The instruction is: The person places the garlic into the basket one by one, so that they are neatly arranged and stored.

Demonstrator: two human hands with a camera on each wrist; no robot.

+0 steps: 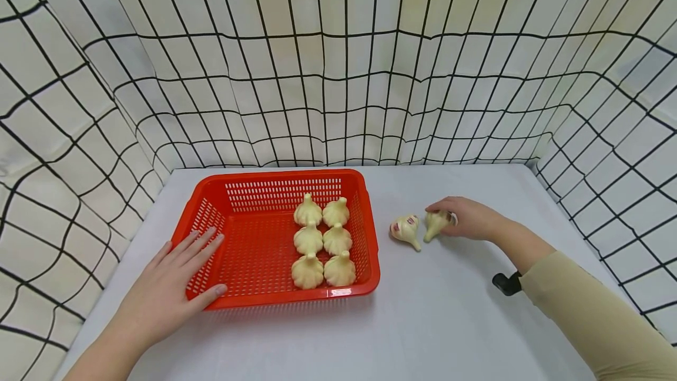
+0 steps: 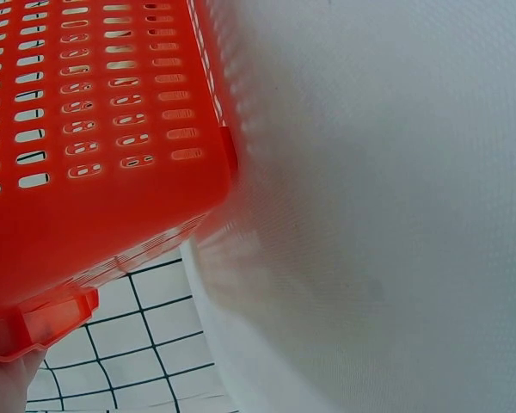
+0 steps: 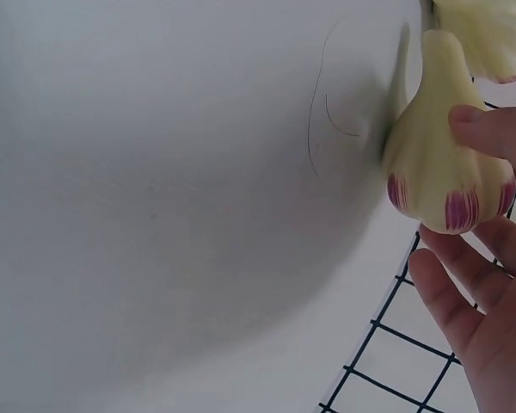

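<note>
My right hand [image 1: 473, 219] holds a pale garlic bulb [image 1: 436, 223] on the right of the table, its stem pointing toward me. In the right wrist view, the thumb lies on the side of this bulb [image 3: 443, 163], which has purple streaks at its base, and the fingers are at its bottom. Just left of it lies a second garlic bulb [image 1: 405, 229], touched by no hand. My left hand [image 1: 166, 281] rests with straight, spread fingers over the left rim of a red plastic basket [image 1: 254, 298], thumb at the front corner. Several garlic bulbs [image 1: 308, 241] stand in two columns in its right part.
A white cloth-covered table [image 1: 423, 322] carries everything. Black netting [image 1: 344, 75] over white sheeting rises behind and at both sides. A small black object [image 1: 506, 284] sits at the right sleeve's cuff.
</note>
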